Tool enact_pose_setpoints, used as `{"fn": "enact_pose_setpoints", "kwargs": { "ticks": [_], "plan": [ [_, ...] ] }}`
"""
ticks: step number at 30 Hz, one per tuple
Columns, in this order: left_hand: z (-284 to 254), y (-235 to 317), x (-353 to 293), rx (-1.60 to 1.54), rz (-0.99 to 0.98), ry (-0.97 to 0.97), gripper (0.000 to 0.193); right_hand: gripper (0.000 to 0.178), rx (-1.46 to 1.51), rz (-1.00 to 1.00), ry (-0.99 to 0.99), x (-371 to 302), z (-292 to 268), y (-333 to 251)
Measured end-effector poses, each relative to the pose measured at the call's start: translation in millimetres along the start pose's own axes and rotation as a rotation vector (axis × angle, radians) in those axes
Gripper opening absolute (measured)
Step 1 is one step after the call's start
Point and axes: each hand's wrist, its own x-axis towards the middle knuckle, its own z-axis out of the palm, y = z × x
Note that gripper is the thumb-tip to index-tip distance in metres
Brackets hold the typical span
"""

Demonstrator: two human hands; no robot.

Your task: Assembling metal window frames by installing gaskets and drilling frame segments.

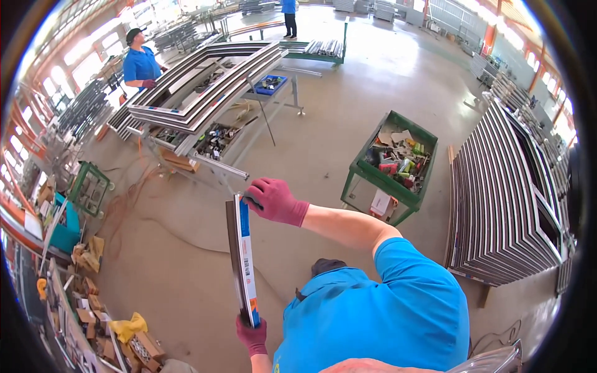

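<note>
Smooth beige-grey floor (186,292), big workshop. Near left: cardboard boxes (148,343), yellow bag (129,326); teal bin (67,233) a bit farther. Far left: co-worker (138,65) by stacked frames (165,117) on metal table (224,167). Mid, over floor: labelled profile (247,267), L hand (252,336) (gloved) closed round near end, R hand (273,201) (gloved) w/ fingers curled over far end. Right: green cart (385,184) w/ mixed scraps (404,155), then big frame stack (497,205).

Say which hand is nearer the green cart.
Right. Right hand on the upper end of the profile, left of the green cart; left hand on the profile's lower end, farther off, lower left.
</note>
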Motion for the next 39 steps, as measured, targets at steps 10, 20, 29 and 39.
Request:
{"fn": "enact_pose_setpoints", "kwargs": {
  "ticks": [10, 20, 29, 39],
  "plan": [
    [64, 64, 94, -0.056, 0.007, -0.206, 0.059, 0.023, -0.088, 0.006, 0.098, -6, 34, 104],
    [174, 165, 270, -0.056, 0.076, -0.317, 0.061, 0.031, 0.241, -0.183, 0.031, 24, 24, 314],
    [230, 278, 469, 0.034, -0.01, -0.526, 0.068, 0.038, 0.317, 0.19, 0.086, 94, 33, 446],
    [343, 375, 648, 0.368, 0.421, -0.68, 0.075, 0.1, -0.083, 0.003, -0.834, 167, 84, 554]
  ]
}}
